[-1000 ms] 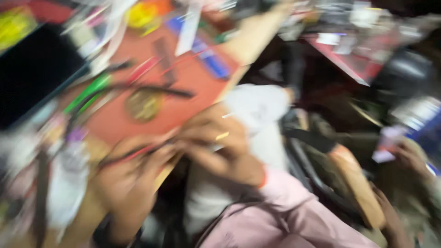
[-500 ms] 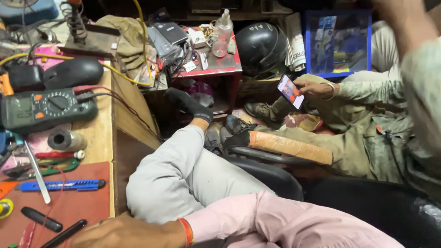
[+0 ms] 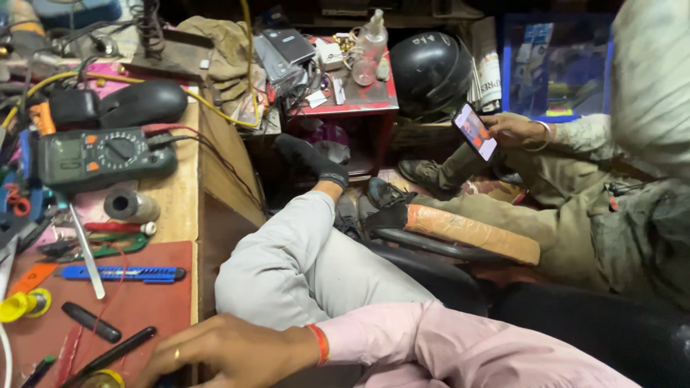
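a crowded, dim repair corner: a wooden desk (image 3: 180, 194) on the left side carries a red mat (image 3: 154, 298) and many tools, and behind it stands a small red table (image 3: 359, 100) with a plastic bottle (image 3: 368, 47) and a black helmet (image 3: 430, 72) beside it.

only one hand (image 3: 215, 352) of the person is in view, with a pink sleeve (image 3: 467, 348), a red thread at the wrist and a ring on one finger. i cannot tell surely if it is the left or the right one; it comes in from the right side. it lies flat and relaxed on the near edge of the red mat, fingers loosely spread, holding nothing. its fingertips touch or almost touch a black pen (image 3: 111, 354), which lies slanted just in front of the fingers. a little beyond the pen lies a short black marker (image 3: 90, 321), and further away from the hand a blue utility knife (image 3: 118, 274). far beyond the fingers, at the back of the desk, sit a dark multimeter (image 3: 104, 154) with red and black wires and a black mouse-shaped object (image 3: 140, 103).

to the wrist side, the person's own knee in grey trousers (image 3: 287, 266) is raised. well apart, another person sits low and holds a phone (image 3: 475, 131) with a lit screen.
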